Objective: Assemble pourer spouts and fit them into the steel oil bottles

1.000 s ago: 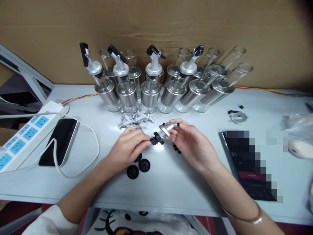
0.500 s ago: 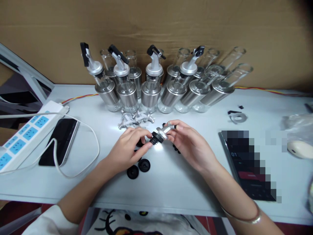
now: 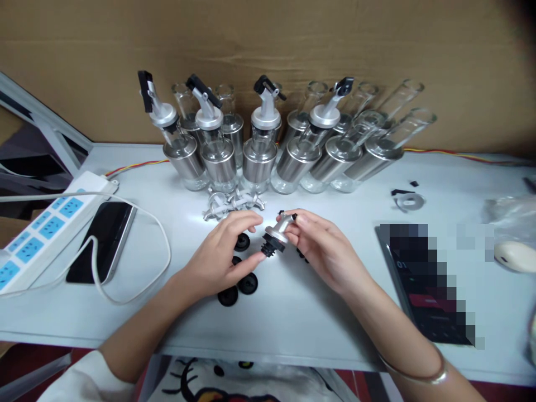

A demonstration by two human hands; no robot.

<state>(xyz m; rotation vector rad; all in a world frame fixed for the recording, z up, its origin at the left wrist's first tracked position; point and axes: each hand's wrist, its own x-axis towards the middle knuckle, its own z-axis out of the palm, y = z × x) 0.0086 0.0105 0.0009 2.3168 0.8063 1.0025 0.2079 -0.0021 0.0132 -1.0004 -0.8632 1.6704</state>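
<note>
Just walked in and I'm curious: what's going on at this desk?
A person's right hand holds a silver pourer by its spout, while the left hand is open, its thumb at the ribbed black end. Black discs and loose silver spouts lie nearby. Behind them stand glass bottles with metal sleeves; four carry pourers.

- Cool, fairly bright light spreads over the white table (image 3: pixel 310 312).
- A whiter patch of glare lies around the silver pour spout (image 3: pixel 278 233), with small highlights on its metal.
- Soft shadows darken the table near the forearms.
- The cardboard (image 3: pixel 259 39) looks dimmer, nearly black at the top right corner.
- Wide-angle distortion makes the outer bottles (image 3: pixel 383 151) lean.
- The plastic bag (image 3: pixel 513 215) is blurred; pixelation masks part of the dark screen (image 3: pixel 422 301).
</note>
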